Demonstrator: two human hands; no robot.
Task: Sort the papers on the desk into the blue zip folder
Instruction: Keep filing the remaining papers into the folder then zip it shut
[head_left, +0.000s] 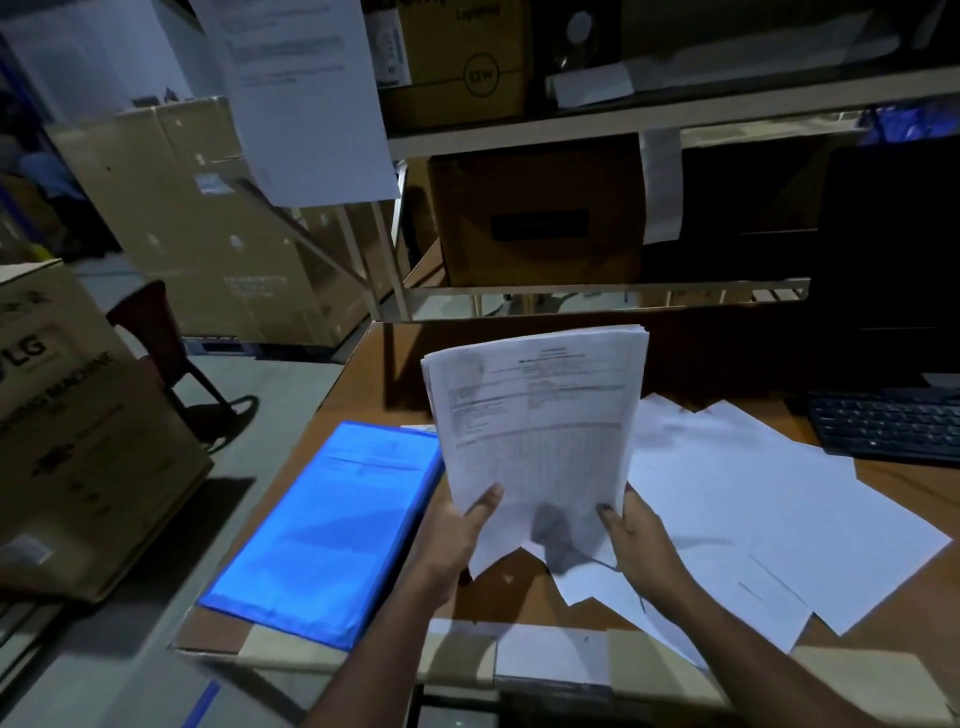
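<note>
Head view shows us our two hands raising a stack of printed papers above the middle of the counter. Our left hand has its grip clenched on the stack's lower left corner, thumb laid across the front sheet; our right hand has its grip pinched on the lower right corner — thumb in front as well. The stack stands nearly upright, tilted a little, with a form and table printed on its face. Just left of it the blue zip folder lies flat along the counter's left edge, reaching to the near left corner. Loose white sheets fan out toward the counter's right edge, overlapping one another. A dark keyboard sits at the far right — near the back edge.
</note>
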